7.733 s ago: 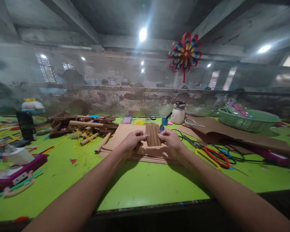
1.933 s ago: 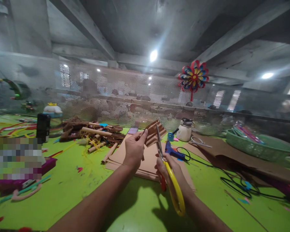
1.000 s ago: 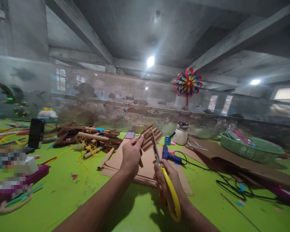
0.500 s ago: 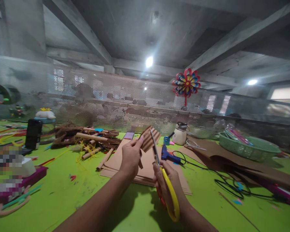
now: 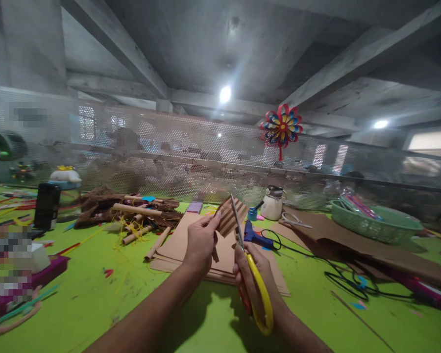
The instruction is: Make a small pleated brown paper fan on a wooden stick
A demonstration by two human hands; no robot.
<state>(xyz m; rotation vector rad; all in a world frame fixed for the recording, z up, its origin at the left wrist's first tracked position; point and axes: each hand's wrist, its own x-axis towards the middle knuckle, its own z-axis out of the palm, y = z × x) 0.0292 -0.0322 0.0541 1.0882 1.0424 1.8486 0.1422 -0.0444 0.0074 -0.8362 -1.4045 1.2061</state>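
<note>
My left hand [image 5: 201, 241] pinches a small piece of brown striped paper [image 5: 228, 221], held up over the table. My right hand [image 5: 253, 267] grips a pair of scissors [image 5: 260, 294] with yellow and red handles, its fingers wrapped round them. The metal blades point up and lie across the striped paper; whether they are cutting into it I cannot tell. Beneath both hands lies a stack of flat brown paper sheets [image 5: 180, 240]. A blue glue gun [image 5: 256, 236] rests just beyond my right hand.
Rolled brown paper tubes and scraps [image 5: 137, 211] lie back left, near a black phone [image 5: 47, 206]. At the right stand a white jar [image 5: 272, 203] and a green basket [image 5: 378, 223] on brown paper. A black cord [image 5: 338, 274] loops across the green table [image 5: 95, 309].
The striped paper has tilted slightly and shifted a little to the right against the blades. Both hands keep their hold; the whole view has shifted slightly.
</note>
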